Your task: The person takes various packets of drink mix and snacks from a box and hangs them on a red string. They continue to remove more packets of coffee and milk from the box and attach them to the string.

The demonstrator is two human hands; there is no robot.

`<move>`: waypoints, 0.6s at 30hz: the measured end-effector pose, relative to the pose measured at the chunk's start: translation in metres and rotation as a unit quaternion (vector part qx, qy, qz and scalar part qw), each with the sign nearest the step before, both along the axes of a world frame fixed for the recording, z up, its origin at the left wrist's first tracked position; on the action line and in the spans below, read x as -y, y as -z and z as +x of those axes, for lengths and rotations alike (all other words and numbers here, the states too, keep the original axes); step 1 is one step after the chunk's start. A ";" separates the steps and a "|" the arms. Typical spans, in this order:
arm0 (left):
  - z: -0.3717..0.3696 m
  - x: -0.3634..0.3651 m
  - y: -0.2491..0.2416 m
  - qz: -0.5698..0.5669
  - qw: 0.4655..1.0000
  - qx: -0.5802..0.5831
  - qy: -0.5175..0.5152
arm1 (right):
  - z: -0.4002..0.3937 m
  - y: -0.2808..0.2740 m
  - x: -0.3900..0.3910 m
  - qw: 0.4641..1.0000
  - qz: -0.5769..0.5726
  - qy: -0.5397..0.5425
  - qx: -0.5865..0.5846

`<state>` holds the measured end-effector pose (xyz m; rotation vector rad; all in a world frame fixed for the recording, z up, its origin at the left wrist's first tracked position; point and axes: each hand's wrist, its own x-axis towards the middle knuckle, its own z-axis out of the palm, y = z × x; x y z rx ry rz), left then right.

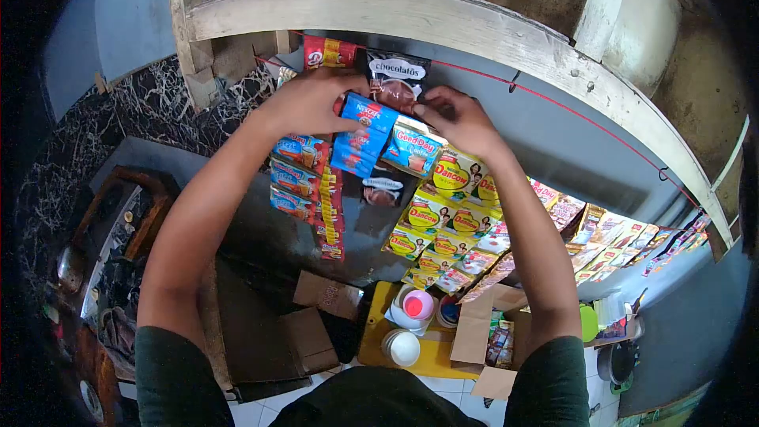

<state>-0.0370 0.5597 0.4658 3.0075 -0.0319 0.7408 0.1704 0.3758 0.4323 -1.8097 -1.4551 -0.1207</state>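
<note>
Both my hands are raised to sachet strips hanging from a red cord on the wall. My left hand [316, 103] is closed at the top of a blue Nescafe sachet strip [366, 138], its thumb across the front. My right hand [465, 122] has thumb and fingers bent together at the right edge of a dark brown Chocolatos sachet [396, 83]; its exact grip is partly hidden. Between the hands, below, hangs a tilted Good Day sachet [414, 147]. A red sachet [329, 53] is above my left hand, and blue-and-red sachets [296, 178] hang beneath it.
Yellow Dancow sachets [427, 213] and other strips hang along the red cord [545, 99] to the right. A white wooden beam [411, 9] arches overhead. Below are a yellow table [375, 340] with cups, an open cardboard box [473, 328] and, at left, a wooden-framed case [118, 229].
</note>
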 end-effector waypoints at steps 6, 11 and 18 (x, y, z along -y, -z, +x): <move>-0.016 -0.020 0.034 0.134 0.978 0.156 0.043 | -0.024 0.015 0.037 0.991 -0.001 0.030 0.130; -0.016 -0.027 0.045 0.168 0.970 0.176 0.020 | -0.029 0.030 0.026 0.977 0.029 0.088 0.193; -0.019 -0.011 0.044 0.196 0.952 0.234 -0.001 | -0.034 0.032 0.031 0.978 0.031 0.091 0.183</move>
